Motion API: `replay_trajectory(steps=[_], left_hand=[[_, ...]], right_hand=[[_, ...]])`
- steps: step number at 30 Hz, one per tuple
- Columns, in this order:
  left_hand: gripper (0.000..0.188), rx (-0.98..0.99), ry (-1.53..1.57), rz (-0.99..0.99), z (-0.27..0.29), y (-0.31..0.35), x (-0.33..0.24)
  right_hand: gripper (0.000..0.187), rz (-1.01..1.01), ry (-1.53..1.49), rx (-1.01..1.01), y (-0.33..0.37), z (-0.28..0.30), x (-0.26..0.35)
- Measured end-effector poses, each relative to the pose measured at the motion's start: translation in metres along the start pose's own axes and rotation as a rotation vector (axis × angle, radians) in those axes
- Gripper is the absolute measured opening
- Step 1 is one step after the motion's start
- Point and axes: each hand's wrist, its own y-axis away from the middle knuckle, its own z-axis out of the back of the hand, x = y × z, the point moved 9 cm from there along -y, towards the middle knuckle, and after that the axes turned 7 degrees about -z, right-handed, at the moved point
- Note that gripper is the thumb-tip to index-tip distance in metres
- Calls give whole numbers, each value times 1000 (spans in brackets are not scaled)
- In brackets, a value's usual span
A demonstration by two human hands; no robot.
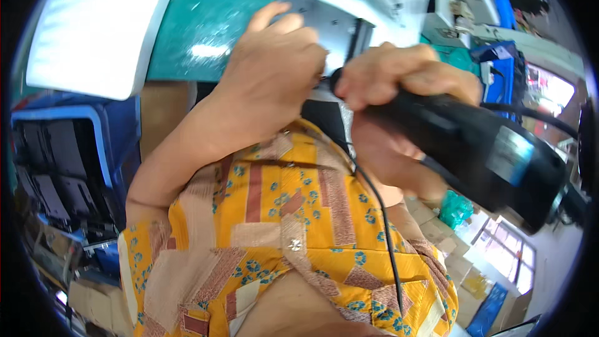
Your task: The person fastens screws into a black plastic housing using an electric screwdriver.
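A black electric screwdriver (465, 134) is in my right hand (399, 81), whose fingers wrap round its front part. Its nose points left, toward my left hand (274, 62), and its rear end tilts down to the right with a cord leaving it. My left hand is closed with bent fingers at the left edge of a flat grey panel (321, 22), which shows small dark holes. The screwdriver's tip comes close to my left fingers. Motion blur and my hands hide where the tip ends and whether it touches the panel.
A green work surface (193, 31) lies beneath, with a white sheet-like block (93, 31) at its left. Blue crates (112, 143) with dark parts stand lower left. White boxes (440, 6) sit at the back right. A thin black cable (384, 206) hangs across my patterned shirt.
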Motion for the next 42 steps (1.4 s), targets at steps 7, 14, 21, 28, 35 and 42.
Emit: replay_trajectory(steps=[7,14,21,28,35,42], left_hand=[[15,71,41,-13,2,-6,-2],[16,-23,-6,-20,9,1,-15],[15,-59,-37,7,6,0,-21],[19,-100,-41,-37,5,0,-24],[20,-113,-47,-41,14,2,-27],[20,-117,-30,-50,12,2,-25]], right_hand=[[77,-52,-119,-196,14,48,17],[79,245,37,-473,17,152,95],[73,230,-81,-442,-25,194,77],[76,216,46,-493,-39,213,66],[77,195,-10,-308,-54,193,60],[64,57,400,-345,-67,155,65]])
